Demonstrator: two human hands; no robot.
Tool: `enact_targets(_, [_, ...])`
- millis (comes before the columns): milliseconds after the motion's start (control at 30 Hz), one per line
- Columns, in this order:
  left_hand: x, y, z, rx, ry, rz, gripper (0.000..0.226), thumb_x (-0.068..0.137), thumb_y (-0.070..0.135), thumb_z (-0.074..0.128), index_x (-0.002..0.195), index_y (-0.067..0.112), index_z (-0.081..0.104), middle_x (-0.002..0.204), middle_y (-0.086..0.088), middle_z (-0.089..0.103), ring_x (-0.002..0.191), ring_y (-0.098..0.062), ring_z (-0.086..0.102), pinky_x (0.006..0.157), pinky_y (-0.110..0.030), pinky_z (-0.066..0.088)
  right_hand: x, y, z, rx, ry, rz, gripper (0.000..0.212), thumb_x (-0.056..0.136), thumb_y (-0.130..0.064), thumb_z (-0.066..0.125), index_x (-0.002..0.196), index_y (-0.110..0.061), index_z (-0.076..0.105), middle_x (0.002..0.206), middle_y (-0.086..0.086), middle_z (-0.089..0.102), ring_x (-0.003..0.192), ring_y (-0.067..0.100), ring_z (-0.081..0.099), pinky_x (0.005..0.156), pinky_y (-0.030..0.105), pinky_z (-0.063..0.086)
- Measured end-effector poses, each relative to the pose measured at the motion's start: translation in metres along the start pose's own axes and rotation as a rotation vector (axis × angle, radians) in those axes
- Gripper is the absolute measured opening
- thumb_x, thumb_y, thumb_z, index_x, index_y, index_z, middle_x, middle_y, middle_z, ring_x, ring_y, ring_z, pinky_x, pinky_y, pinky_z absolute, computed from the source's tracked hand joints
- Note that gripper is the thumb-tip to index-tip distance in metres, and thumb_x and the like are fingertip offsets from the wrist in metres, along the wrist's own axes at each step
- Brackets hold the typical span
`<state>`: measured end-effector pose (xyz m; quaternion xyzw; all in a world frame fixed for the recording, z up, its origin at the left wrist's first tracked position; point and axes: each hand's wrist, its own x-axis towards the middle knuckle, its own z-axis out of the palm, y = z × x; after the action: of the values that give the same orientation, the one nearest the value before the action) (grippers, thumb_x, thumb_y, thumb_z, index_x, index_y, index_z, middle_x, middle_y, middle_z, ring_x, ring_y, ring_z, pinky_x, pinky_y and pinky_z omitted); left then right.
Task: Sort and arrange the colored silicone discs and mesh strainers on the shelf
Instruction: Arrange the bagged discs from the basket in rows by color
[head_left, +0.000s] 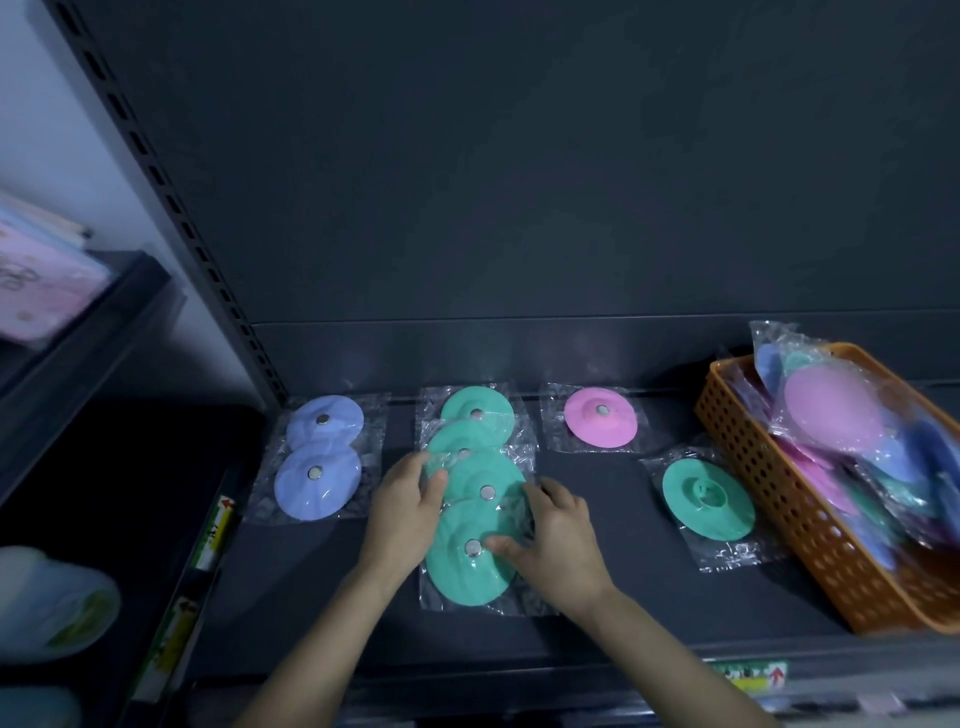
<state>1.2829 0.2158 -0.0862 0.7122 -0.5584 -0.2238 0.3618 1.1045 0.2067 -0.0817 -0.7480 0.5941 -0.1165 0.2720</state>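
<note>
Both forearms come up from the bottom edge. L hand (402, 499) and R hand (558, 535) bracket the green column (467, 441), four bagged discs overlapped like shingles, running straight away from me btwn the two.

Nearest green disc (470, 556) lies flat on the shelf (623, 597) w/ my R thumb resting on it. Just past it is the 2nd green disc (485, 491), the one I've got. L thumb and curled fingers pinch its wrapper at the left edge, and R fingertips (545, 493) curl on the right edge. So neither hand is loose.

Row's long axis = near-far, so squaring it up means a sideways nudge, either hand equally close.

Right of R hand, apart from it, a stray green disc (707, 499) lies other face up. R is clearly nearer, prob. the one to fetch it.

Left of L hand are two blue discs (317, 480). Beyond R fingers sits one pink disc (600, 423). Far right is an orange basket (779, 499) w/ more bagged discs. No mesh strainers I can make out.
</note>
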Motion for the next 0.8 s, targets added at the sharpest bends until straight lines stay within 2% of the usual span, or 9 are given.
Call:
enact_targets(67, [-0.001, 0.001, 0.001, -0.038, -0.016, -0.03, 0.024, 0.093, 0.018, 0.053, 0.116, 0.015, 0.059, 0.099, 0.004, 0.063, 0.087, -0.015, 0.058, 0.079, -0.029, 0.045, 0.0, 0.001, 0.001, -0.003, -0.004, 0.003, 0.076, 0.076, -0.06, 0.064, 0.137, -0.019, 0.041, 0.146, 0.004, 0.033, 0.13, 0.026, 0.029, 0.109, 0.038, 0.03])
enact_targets(133, [-0.002, 0.001, 0.002, -0.012, -0.036, -0.035, 0.03, 0.091, 0.014, 0.055, 0.121, 0.013, 0.056, 0.103, 0.001, 0.06, 0.089, -0.017, 0.056, 0.08, -0.026, 0.042, -0.001, 0.0, 0.0, -0.003, -0.006, -0.013, 0.073, 0.079, -0.06, 0.061, 0.137, -0.019, 0.042, 0.145, 0.004, 0.034, 0.129, 0.027, 0.03, 0.109, 0.037, 0.031])
enact_targets(233, [-0.002, 0.004, 0.0, 0.033, -0.065, -0.056, 0.038, 0.093, 0.019, 0.052, 0.131, 0.015, 0.048, 0.14, -0.01, 0.044, 0.128, -0.027, 0.044, 0.105, -0.038, 0.038, -0.002, 0.005, -0.008, 0.051, 0.07, -0.026, 0.059, 0.087, -0.049, 0.057, 0.134, -0.016, 0.047, 0.141, 0.007, 0.039, 0.127, 0.03, 0.034, 0.106, 0.035, 0.032])
enact_targets(300, [-0.002, 0.008, -0.003, 0.083, -0.063, -0.052, 0.041, 0.094, 0.02, 0.052, 0.135, 0.013, 0.046, 0.152, -0.011, 0.028, 0.139, -0.027, 0.03, 0.11, -0.034, 0.027, -0.001, 0.018, -0.019, -0.045, 0.169, -0.019, 0.052, 0.087, -0.039, 0.062, 0.128, -0.01, 0.053, 0.136, 0.014, 0.045, 0.123, 0.036, 0.039, 0.104, 0.039, 0.035])
enact_targets(433, [-0.004, 0.014, -0.008, 0.146, -0.044, 0.079, 0.032, 0.093, 0.014, 0.055, 0.124, 0.007, 0.058, 0.148, -0.006, 0.035, 0.13, -0.024, 0.04, 0.102, -0.024, 0.029, 0.005, 0.058, -0.037, -0.316, 0.358, 0.107, 0.046, 0.07, -0.023, 0.077, 0.109, -0.004, 0.064, 0.122, 0.025, 0.055, 0.113, 0.047, 0.048, 0.095, 0.057, 0.041])
enact_targets(533, [-0.005, 0.017, -0.006, 0.137, -0.061, 0.142, 0.031, 0.091, 0.011, 0.057, 0.121, 0.01, 0.063, 0.144, -0.003, 0.04, 0.13, -0.02, 0.042, 0.105, -0.022, 0.027, 0.001, 0.079, -0.052, -0.448, 0.265, 0.368, 0.055, 0.082, -0.035, 0.064, 0.131, -0.017, 0.045, 0.145, 0.019, 0.033, 0.131, 0.043, 0.028, 0.104, 0.058, 0.025])
enact_targets(600, [-0.003, 0.018, -0.004, 0.131, -0.089, 0.152, 0.031, 0.091, 0.014, 0.058, 0.121, 0.011, 0.063, 0.145, -0.001, 0.039, 0.132, -0.017, 0.04, 0.109, -0.024, 0.028, -0.002, 0.09, -0.06, -0.424, 0.21, 0.461, 0.054, 0.089, -0.029, 0.052, 0.137, -0.022, 0.031, 0.149, 0.016, 0.024, 0.131, 0.041, 0.027, 0.103, 0.054, 0.03])
enact_targets(700, [-0.001, 0.017, -0.002, 0.131, -0.106, 0.147, 0.033, 0.089, 0.017, 0.061, 0.122, 0.012, 0.063, 0.145, 0.0, 0.04, 0.132, -0.017, 0.04, 0.11, -0.026, 0.028, -0.008, 0.097, -0.068, -0.395, 0.215, 0.337, 0.057, 0.082, -0.006, 0.045, 0.136, -0.022, 0.036, 0.138, 0.012, 0.041, 0.116, 0.037, 0.047, 0.091, 0.04, 0.045])
enact_targets(800, [-0.004, 0.026, -0.004, 0.073, -0.13, 0.163, 0.036, 0.086, 0.024, 0.067, 0.121, 0.015, 0.062, 0.138, 0.006, 0.046, 0.127, -0.007, 0.042, 0.104, -0.016, 0.027, -0.014, 0.086, -0.079, -0.195, 0.282, 0.128, 0.057, 0.075, 0.002, 0.049, 0.126, -0.021, 0.055, 0.12, 0.011, 0.059, 0.103, 0.035, 0.058, 0.08, 0.035, 0.048])
